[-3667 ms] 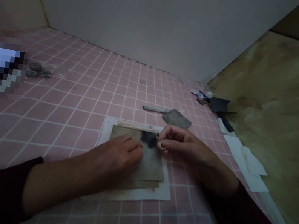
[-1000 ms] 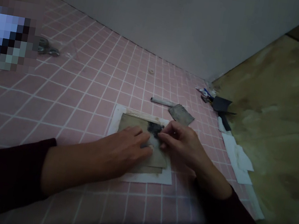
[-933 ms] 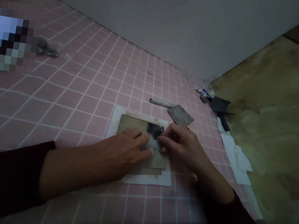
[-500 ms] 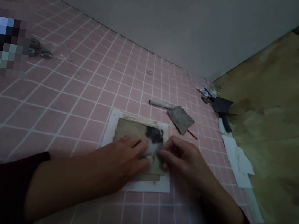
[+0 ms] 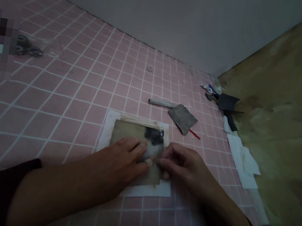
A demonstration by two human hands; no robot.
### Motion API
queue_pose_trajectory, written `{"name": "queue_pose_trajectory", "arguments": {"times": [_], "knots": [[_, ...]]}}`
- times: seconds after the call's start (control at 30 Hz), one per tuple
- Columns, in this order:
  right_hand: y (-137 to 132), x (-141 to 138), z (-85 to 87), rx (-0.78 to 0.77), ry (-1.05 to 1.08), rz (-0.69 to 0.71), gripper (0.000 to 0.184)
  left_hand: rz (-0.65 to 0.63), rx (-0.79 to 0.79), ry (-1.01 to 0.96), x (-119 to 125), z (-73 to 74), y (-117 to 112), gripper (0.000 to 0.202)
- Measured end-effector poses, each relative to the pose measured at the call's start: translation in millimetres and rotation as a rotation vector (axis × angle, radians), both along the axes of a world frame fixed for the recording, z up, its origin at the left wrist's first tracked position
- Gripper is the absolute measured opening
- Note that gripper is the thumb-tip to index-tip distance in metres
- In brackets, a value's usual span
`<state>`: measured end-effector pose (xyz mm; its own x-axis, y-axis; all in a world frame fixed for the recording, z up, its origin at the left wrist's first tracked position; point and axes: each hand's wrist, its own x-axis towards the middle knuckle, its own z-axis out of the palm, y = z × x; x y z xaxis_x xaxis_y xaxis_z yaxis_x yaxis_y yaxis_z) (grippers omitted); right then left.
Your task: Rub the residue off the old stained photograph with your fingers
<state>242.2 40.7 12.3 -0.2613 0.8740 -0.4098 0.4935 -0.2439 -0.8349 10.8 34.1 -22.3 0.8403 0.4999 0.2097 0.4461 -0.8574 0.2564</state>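
Note:
A grey-brown sheet (image 5: 129, 130) with a black patch (image 5: 155, 136) near its upper right corner lies on a larger white paper (image 5: 107, 127). My left hand (image 5: 128, 159) rests across the middle of the sheet, fingers slightly bent and thumb apart, holding nothing visible. A pale band (image 5: 149, 163) goes round that thumb. At the sheet's right edge, just below the black patch, my right hand (image 5: 179, 162) is closed in a pinch. Its fingertips are dim, so whatever lies between them is not discernible.
Beyond the paper lie a grey tube (image 5: 160, 102), a flat grey pad (image 5: 182, 119) and a thin red stick (image 5: 194, 134). Along the right wall are a black tool (image 5: 228, 102) and white papers (image 5: 241, 161). A small pale ring (image 5: 149, 68) sits farther back on the pink checked tablecloth (image 5: 91, 91).
The view has shifted slightly. The sheet's lower right edge, which stuck out sideways over another layer, now lies more in line. Both hands stay near the same spots, the right one still pinched.

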Motion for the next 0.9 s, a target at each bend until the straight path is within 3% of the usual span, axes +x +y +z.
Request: {"name": "queue_pose_trajectory", "arguments": {"times": [0.13, 0.33, 0.5, 0.7, 0.9], "knots": [[12.4, -2.3, -2.7, 0.129, 0.009, -0.059, 0.017, 0.003, 0.014, 0.001, -0.3, -0.7, -0.5, 0.037], [1.5, -2.0, 3.5, 0.008, -0.036, 0.027, 0.017, -0.011, 0.008, -0.039, -1.8, 0.2, -0.4, 0.034], [12.6, -3.8, 1.5, 0.181, -0.085, -0.005, 0.015, 0.009, 0.008, -0.034, -1.4, -0.3, 0.0, 0.037], [5.0, -0.2, 7.0, -0.019, -0.064, 0.085, 0.016, 0.001, 0.013, -0.031, -0.3, -1.1, 1.0, 0.035], [22.0, -3.6, 2.8, 0.101, -0.055, -0.066, 0.019, 0.002, 0.003, -0.006, 0.5, -1.3, 1.1, 0.031]]}}
